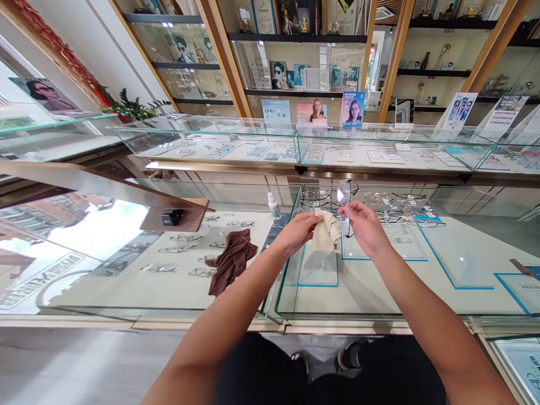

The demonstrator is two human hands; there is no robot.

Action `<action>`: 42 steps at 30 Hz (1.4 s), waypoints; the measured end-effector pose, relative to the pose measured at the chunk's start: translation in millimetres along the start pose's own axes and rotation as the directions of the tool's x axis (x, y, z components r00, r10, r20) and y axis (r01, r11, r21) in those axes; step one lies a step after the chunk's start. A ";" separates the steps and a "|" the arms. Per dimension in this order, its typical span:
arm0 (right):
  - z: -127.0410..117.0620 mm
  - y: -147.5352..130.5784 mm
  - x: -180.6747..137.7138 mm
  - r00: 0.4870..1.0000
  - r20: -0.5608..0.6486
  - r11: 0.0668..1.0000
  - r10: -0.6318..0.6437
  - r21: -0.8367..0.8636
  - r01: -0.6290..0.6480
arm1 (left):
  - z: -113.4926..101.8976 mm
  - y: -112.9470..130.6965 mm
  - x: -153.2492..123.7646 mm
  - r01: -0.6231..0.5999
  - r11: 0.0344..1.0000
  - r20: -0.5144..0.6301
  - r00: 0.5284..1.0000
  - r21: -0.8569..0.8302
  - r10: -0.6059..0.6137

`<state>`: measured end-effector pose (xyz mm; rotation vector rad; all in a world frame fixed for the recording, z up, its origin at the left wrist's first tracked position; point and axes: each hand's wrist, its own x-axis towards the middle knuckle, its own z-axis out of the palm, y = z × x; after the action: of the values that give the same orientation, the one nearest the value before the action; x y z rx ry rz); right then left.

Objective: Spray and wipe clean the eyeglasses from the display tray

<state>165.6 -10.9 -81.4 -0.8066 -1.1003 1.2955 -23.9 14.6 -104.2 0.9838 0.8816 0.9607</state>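
Note:
My left hand (pixel 297 232) grips a cream cleaning cloth (pixel 325 235) that hangs from its fingers over the glass display case. Just to the right, my right hand (pixel 366 226) pinches a pair of eyeglasses (pixel 344 193) with a dark frame, turned on its side with one lens pointing up. Cloth and glasses are close together; whether they touch I cannot tell. Behind my hands, several more pairs of glasses (pixel 386 203) lie in a group at the back of the case.
A brown cloth (pixel 234 260) lies crumpled on the case to the left, with a white spray bottle (pixel 273 206) behind it. A wooden-framed mirror (pixel 181 216) leans in from the left. Blue-edged trays (pixel 455 264) are at the right. A second glass counter (pixel 253 147) stands beyond.

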 end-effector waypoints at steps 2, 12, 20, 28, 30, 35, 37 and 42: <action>0.7 -0.2 -0.4 1.000 -0.007 1.000 0.003 0.001 -0.003 | 1.1 -0.9 0.1 0.019 0.999 0.001 1.000 -0.046 -0.019; 1.4 -0.8 -1.4 0.999 -0.040 1.000 0.022 0.008 -0.021 | 0.0 -5.6 2.7 -0.038 0.993 -0.058 0.998 -0.109 0.032; 3.6 2.8 -1.0 0.997 -0.079 1.000 0.027 0.000 -0.027 | -0.4 -7.3 3.9 -0.051 0.989 -0.014 0.999 -0.138 0.050; 0.7 5.0 1.8 0.995 -0.102 0.999 0.021 0.044 -0.017 | 4.9 -5.7 -0.1 -0.064 0.980 0.122 0.989 -0.191 0.088; 1.7 4.7 1.1 0.995 -0.086 0.996 0.048 0.079 -0.041 | 6.5 -5.8 -2.1 -0.052 0.979 0.145 0.986 -0.200 0.082; 4.8 4.4 0.7 0.991 -0.077 0.982 0.113 0.161 -0.099 | 9.2 -8.2 -4.4 -0.047 0.981 0.170 0.982 -0.190 0.080; 6.9 5.1 0.3 0.988 -0.074 0.975 0.133 0.189 -0.117 | 10.5 -9.9 -4.1 -0.053 0.981 0.161 0.983 -0.184 0.083; 11.1 9.0 -1.9 0.988 -0.050 0.970 0.143 0.208 -0.129 | 15.6 -12.3 -5.0 -0.053 0.983 0.119 0.990 -0.174 0.074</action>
<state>152.3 -12.9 -86.6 -0.7743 -0.8561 1.4610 -8.3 2.8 -110.1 0.9188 0.6547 1.0000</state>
